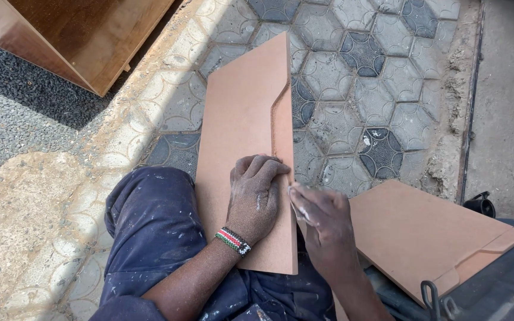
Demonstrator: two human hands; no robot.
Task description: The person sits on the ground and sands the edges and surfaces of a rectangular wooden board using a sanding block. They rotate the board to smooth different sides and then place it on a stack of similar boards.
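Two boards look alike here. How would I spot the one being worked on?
Start at the patterned paving. The worked board leans on the person's blue-trousered knee, under the left hand. The other board lies untouched to the right.

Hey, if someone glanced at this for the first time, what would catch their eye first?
A tan fibreboard panel fills the centre, propped on the person's lap. The dusty left hand presses flat on it while the right hand works along its notched edge. A second panel lies at lower right.
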